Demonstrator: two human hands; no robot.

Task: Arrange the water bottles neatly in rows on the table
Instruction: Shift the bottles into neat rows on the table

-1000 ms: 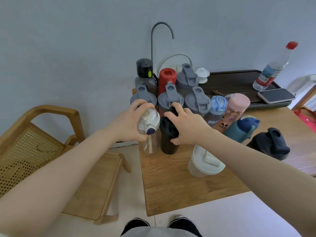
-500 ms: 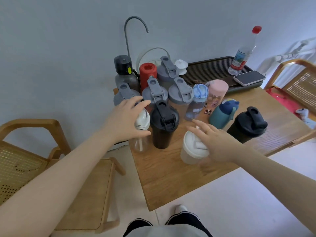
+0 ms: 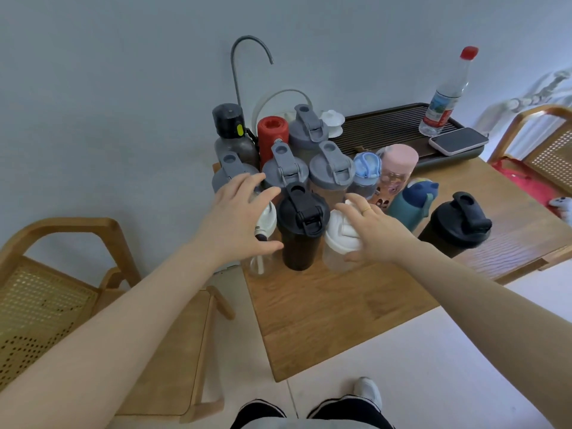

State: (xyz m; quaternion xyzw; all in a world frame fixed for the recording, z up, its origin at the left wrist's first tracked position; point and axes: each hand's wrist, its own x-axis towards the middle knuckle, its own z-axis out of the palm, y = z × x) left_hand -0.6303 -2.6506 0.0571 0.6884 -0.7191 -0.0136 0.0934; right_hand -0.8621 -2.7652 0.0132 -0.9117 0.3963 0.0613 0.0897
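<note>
white-lidded shaker (image 3: 339, 235) now under right hand (image 3: 376, 232)

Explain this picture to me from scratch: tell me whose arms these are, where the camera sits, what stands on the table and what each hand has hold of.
No machine here: a person wears a camera on the head, looking forward and down, so the two bare arms are their own.

On the wooden table stand many water bottles, mostly grey-lidded shakers in rows at the back.

The left hand rests over a clear bottle with a white cap; its fingers look spread, so a firm grip is not certain. The right hand lies on a white-lidded shaker, right beside the black shaker that stands between the hands.

Behind are a dark tray with a phone and a red-capped plastic bottle.
</note>
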